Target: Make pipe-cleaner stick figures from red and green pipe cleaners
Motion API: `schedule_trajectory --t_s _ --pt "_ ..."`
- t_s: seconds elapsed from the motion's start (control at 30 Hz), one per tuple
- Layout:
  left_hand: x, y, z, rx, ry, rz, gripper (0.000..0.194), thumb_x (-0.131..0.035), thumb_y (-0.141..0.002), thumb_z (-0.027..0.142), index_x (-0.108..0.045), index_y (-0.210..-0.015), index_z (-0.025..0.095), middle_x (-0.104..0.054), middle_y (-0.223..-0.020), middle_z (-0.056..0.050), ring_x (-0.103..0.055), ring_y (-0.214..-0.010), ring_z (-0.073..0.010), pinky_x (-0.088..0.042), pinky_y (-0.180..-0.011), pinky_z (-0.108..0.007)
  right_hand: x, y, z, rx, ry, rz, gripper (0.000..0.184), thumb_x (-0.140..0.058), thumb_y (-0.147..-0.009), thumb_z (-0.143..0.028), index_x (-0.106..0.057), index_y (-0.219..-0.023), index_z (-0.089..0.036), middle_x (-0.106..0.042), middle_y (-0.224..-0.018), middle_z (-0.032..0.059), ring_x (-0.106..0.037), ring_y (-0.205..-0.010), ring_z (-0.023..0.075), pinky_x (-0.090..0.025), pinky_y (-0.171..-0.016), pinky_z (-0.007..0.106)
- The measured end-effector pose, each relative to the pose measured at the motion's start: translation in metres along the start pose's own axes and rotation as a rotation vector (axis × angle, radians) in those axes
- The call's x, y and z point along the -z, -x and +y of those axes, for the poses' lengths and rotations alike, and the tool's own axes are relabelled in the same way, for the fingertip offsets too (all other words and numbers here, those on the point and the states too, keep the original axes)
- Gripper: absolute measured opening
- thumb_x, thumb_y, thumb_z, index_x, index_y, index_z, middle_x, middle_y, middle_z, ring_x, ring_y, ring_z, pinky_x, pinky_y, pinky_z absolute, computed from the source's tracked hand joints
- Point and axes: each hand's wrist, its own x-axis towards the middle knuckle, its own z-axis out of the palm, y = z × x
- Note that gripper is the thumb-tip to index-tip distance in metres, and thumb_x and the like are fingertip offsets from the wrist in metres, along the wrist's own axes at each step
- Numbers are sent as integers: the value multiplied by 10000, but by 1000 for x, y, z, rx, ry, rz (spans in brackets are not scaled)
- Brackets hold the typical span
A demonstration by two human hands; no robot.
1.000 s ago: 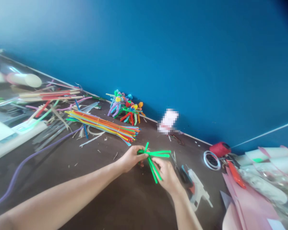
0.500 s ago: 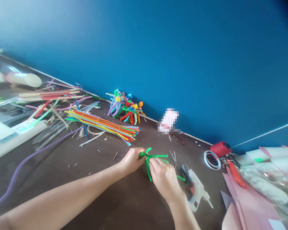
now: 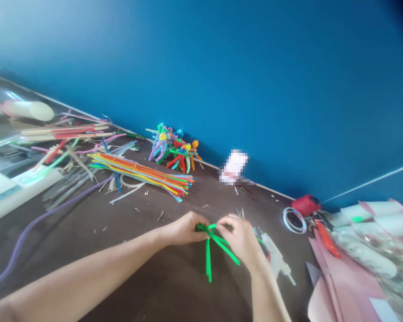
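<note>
Several bright green pipe cleaners, joined at one spot, stick out in different directions between my two hands. My left hand is closed around their left end, which is mostly hidden in its fingers. With thumb and fingertips, my right hand pinches one short green end close to the join. Two longer green strands hang down and to the right, below the hands. Behind my right hand lie a white glue gun, partly covered by the wrist, and scissors of which only the blades show.
A banded bundle of coloured pipe cleaners lies on the dark table. Small pipe-cleaner figures stand by the blue wall. On the right are red thread, a tape roll and pink sheets.
My right hand has moved up to the short green end. The green strands have turned, from pointing mostly rightward to hanging downward. My left hand has dropped slightly and keeps its grip.
</note>
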Motion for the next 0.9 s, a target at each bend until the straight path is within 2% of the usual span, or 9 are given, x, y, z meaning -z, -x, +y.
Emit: schedule_trajectory --t_s 0.07,0.2,0.33,0.47,0.63,0.8,0.9 --pt "0 0 1 63 167 -6 164 -564 -697 272 -618 -738 122 -535 -580 24 -440 -529 -82 -347 -512 -180 0 -3 7 -69 -132 -75 148 -523 -764 -249 -637 -688 -195 -614 -673 -8 -552 -646 132 -376 -607 216" --pt "-2 -2 1 210 486 89 220 -619 -659 315 -568 -738 116 -523 -573 27 -469 -501 -79 -386 -501 -193 -8 -7 17 -145 -394 -202 206 -537 -751 -302 -612 -625 -157 -547 -542 -29 -496 -537 102 -352 -516 194" --pt "-5 -5 2 241 622 213 239 -649 -625 310 -560 -708 105 -510 -555 33 -451 -471 -64 -409 -499 -202 -23 -7 23 -184 -634 -266 263 -544 -745 -372 -598 -629 -142 -512 -518 -27 -468 -495 93 -372 -485 195" --pt "-5 -7 1 264 633 278 262 -648 -616 313 -582 -743 94 -518 -551 31 -428 -442 -54 -408 -483 -208 -30 -6 24 -181 -727 -294 243 -532 -757 -392 -609 -705 -167 -525 -579 -19 -472 -514 98 -400 -507 209" --pt "-5 -7 1 309 537 330 205 -622 -618 290 -579 -695 104 -496 -512 44 -434 -432 -62 -402 -469 -209 -24 -4 20 -195 -757 -348 241 -519 -771 -382 -581 -656 -178 -468 -525 -38 -442 -486 92 -391 -508 212" --pt "-4 -7 4 331 439 307 173 -593 -631 257 -591 -710 103 -537 -561 26 -461 -460 -69 -402 -467 -201 -17 -1 18 -171 -756 -424 248 -483 -796 -392 -607 -733 -187 -510 -555 -30 -477 -511 105 -397 -527 220" --pt "-2 -7 3 330 534 270 180 -619 -611 269 -575 -671 105 -498 -496 42 -432 -432 -64 -398 -452 -203 -16 -2 18 -128 -757 -432 235 -503 -788 -378 -638 -794 -187 -521 -566 -31 -463 -500 93 -388 -521 211"
